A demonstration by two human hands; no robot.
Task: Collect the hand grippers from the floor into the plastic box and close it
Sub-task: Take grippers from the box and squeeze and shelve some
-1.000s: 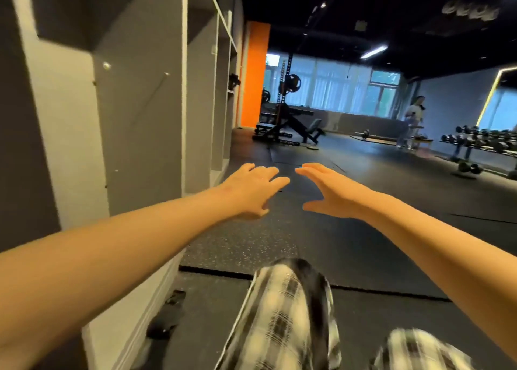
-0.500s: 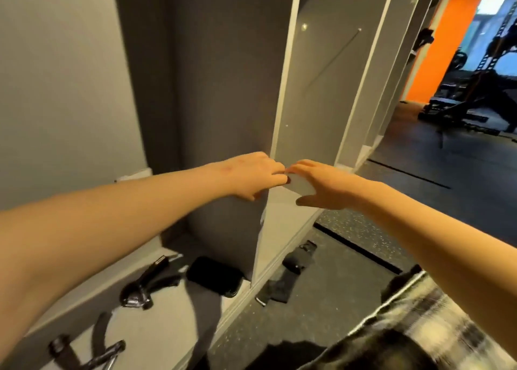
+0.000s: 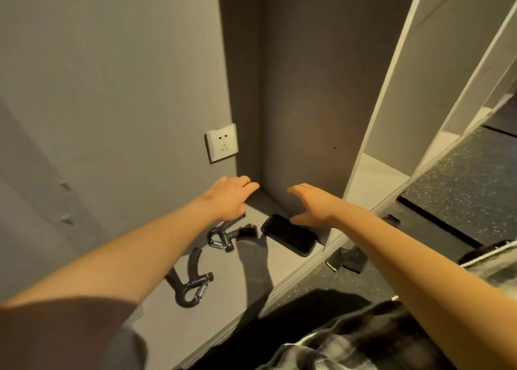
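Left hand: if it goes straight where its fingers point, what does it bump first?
Probably the dark corner panel, just right of the socket. The left hand points there with nothing in between, though depth is hard to judge.

Grey painted wall [image 3: 112, 76] on the left, matte, with a white socket plate [image 3: 221, 143] set low near the corner. Beside it, the dark grey back panel [image 3: 307, 90] of an open shelving unit; white-edged uprights [image 3: 386, 90] split the unit into tall compartments running off to the right. Pale base board [image 3: 173, 330] sits a step above the floor. Floor [image 3: 461, 179]: black rubber, white-speckled, one seam between mats visible. Light warm and dim; soft shadows on wall and base board.
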